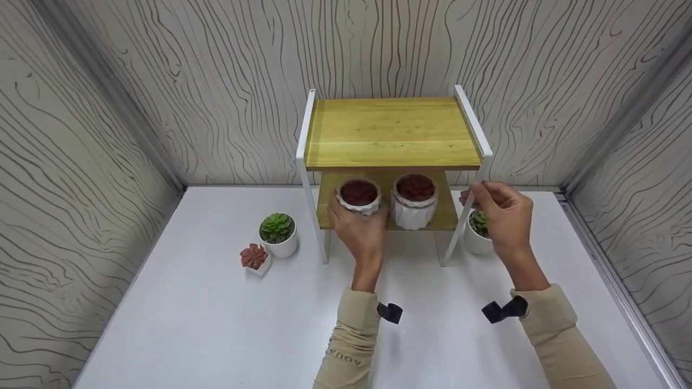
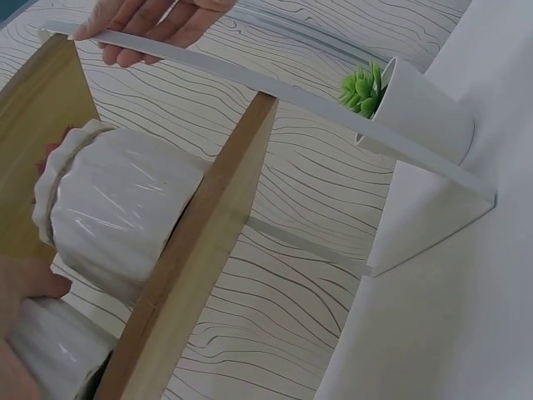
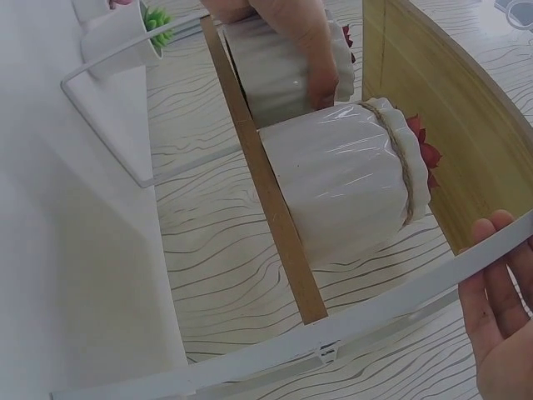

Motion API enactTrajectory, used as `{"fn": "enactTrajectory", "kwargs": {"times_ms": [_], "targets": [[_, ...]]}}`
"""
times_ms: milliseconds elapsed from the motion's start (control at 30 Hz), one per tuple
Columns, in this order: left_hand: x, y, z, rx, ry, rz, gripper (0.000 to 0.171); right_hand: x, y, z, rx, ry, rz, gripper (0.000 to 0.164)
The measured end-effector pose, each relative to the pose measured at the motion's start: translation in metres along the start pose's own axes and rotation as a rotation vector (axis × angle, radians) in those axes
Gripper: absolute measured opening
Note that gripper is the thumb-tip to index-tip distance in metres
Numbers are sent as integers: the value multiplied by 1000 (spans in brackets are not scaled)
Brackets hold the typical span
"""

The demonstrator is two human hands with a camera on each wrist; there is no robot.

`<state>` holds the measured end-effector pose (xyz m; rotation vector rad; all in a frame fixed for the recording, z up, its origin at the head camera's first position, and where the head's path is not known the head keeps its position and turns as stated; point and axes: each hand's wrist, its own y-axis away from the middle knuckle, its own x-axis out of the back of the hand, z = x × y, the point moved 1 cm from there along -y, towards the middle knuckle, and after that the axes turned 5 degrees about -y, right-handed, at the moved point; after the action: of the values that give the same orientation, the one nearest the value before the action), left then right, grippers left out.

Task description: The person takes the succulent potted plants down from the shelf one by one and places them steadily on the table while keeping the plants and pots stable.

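On the lower board of a two-tier wooden shelf stand two white ribbed pots with dark red succulents. My left hand grips the left ribbed pot, its fingers and thumb around the sides. Beside it, the right ribbed pot sits at the board's front edge; twine circles its neck in the right wrist view. My right hand pinches the shelf's white right front leg near the top board, thumb in front and fingers behind. The left pot's lower part is hidden behind my hand in the head view.
Left of the shelf on the white table stand a round white pot with a green succulent and a small angular pot with a pinkish succulent. Another white pot with a green plant stands behind the right leg. Wood-patterned panels enclose the table.
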<state>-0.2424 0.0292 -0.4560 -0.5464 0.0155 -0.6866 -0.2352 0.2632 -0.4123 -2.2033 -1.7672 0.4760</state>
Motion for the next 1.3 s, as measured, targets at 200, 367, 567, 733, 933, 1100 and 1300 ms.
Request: {"fn": "enactTrajectory", "kwargs": {"times_ms": [200, 367, 567, 733, 933, 1100, 1300], "targets": [[9, 0, 6, -29, -17, -17, 90, -1, 0, 1, 10, -27, -4, 21], [21, 1, 10, -35, 0, -69, 89, 0, 0, 1, 3, -25, 4, 21], [36, 4, 14, -47, 6, -105, 90, 0, 1, 1, -16, -19, -2, 23], [46, 9, 17, -58, 6, -130, 93, 1, 1, 0, -30, 11, 2, 24], [58, 13, 17, -74, -1, -188, 97, 2, 1, 1, -26, -18, 3, 23], [68, 16, 14, -108, -5, -243, 94, 2, 1, 0, -32, -14, -3, 22], [80, 16, 12, -138, 14, -273, 94, 1, 1, 0, -38, -9, -6, 22]]}}
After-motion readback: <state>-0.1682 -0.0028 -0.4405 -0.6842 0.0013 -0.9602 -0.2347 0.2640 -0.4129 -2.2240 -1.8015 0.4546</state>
